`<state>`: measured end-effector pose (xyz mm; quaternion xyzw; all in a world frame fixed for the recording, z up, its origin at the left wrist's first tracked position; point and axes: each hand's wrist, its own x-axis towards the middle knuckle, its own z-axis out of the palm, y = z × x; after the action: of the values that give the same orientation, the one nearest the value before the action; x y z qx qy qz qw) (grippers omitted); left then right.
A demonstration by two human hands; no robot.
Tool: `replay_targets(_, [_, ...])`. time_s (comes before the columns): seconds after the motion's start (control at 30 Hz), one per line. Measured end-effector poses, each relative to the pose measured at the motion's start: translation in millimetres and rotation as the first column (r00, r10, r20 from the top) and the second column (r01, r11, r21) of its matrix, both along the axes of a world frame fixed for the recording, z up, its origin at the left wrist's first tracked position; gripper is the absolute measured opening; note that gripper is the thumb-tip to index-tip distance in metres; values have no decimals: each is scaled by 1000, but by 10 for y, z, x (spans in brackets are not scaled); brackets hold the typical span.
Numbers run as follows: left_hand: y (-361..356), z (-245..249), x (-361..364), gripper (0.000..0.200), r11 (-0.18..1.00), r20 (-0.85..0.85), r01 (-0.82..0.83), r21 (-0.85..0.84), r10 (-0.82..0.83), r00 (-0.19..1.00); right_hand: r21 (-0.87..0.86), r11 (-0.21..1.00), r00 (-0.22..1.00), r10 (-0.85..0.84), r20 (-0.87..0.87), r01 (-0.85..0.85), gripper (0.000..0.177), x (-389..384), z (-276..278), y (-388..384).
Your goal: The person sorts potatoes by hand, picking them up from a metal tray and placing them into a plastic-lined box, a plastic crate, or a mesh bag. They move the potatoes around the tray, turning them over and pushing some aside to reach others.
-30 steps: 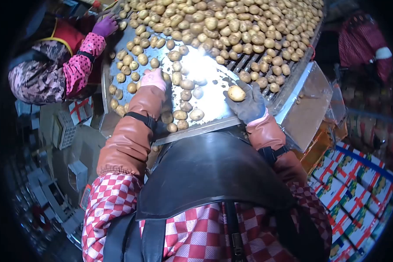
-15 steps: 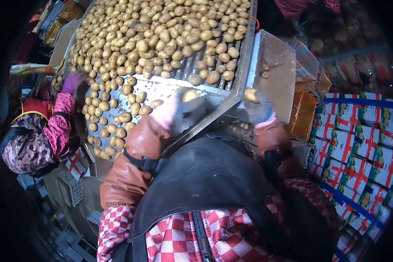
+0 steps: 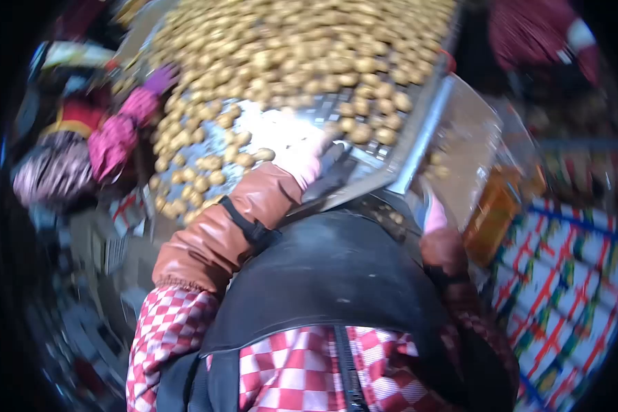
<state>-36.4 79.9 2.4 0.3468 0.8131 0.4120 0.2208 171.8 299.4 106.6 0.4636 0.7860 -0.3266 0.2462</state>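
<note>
Many potatoes (image 3: 288, 55) cover a sloping metal table, whose bare surface (image 3: 281, 127) shines near me. My left hand (image 3: 329, 168), in a dark glove with a pink cuff, is over the table's near edge, just below some potatoes. It is blurred, and whether it holds anything is unclear. My right hand (image 3: 424, 202), gloved too, is at the near end of an open cardboard box (image 3: 465, 147) with a few potatoes inside. Its fingers are smeared and mostly hidden.
A co-worker's purple-gloved hand (image 3: 161, 79) reaches over the potatoes at the left. Another person in dark red (image 3: 532, 34) stands at the upper right. Stacked printed cartons (image 3: 563, 275) fill the right side. A metal rail (image 3: 364, 185) runs along the table's near edge.
The view has shifted, moving the table and box. My left hand has moved right along the edge. My right hand has lowered beside the box, and the potato it held no longer shows.
</note>
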Motion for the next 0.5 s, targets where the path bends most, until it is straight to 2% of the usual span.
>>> replay_targets(0.03, [-252,-514,26,44,816,539,-283,504,-40,842,-124,992,989,-23,-148,4,38,96,-510,142])
replay_targets(0.07, [-518,-241,24,43,962,154,-154,226,121,981,-258,966,959,-63,-275,-10,34,187,-1010,282])
replay_targets(0.1, [-746,29,65,43,980,-244,-140,-145,101,965,-313,950,980,-57,-192,-6,30,-103,-357,36])
replay_targets(0.13, [-978,42,156,55,944,-436,-215,-249,89,896,-236,955,971,137,-195,-182,40,-2,-790,262])
replay_targets(0.17, [-1248,51,234,64,888,-495,-214,-406,-18,869,-136,961,960,215,-182,-241,28,200,-1535,622])
replay_targets(0.2, [-1513,38,274,66,851,-466,-231,-471,-17,885,30,912,898,409,-163,-410,28,197,-1662,732])
replay_targets(0.23, [-1763,34,324,68,814,-433,-239,-529,-17,901,32,896,881,443,-166,-444,28,118,-1649,791])
replay_targets(0.27, [-1984,134,286,68,747,-410,-234,-622,-56,910,-16,869,866,491,-91,-494,28,52,-1596,834])
replay_targets(0.3, [-2232,83,307,65,764,-357,-320,-560,127,926,-62,844,846,533,-16,-533,29,7,-1520,829])
replay_targets(0.33, [-2524,-213,305,62,743,-400,-408,-530,205,893,-65,831,833,553,1,-552,29,-51,-1512,855])
replay_targets(0.37, [-2750,-420,387,60,713,-454,-506,-486,289,843,-36,782,776,622,101,-622,30,-118,-1404,835])
replay_targets(0.4, [-2767,-323,477,58,611,-453,-589,-529,384,805,-11,726,710,675,198,-687,32,-239,-1297,812])
replay_targets(0.43, [-2766,-192,564,55,500,-457,-654,-568,469,756,1,710,696,690,198,-705,32,-401,-1153,795])
replay_targets(0.47, [-2777,-174,626,57,460,-397,-669,-584,557,729,-25,723,691,670,271,-691,34,-553,-1000,789])
replay_targets(0.5, [-2736,-299,716,61,446,-377,-762,-470,679,630,-50,739,684,645,341,-672,36,-687,-912,775])
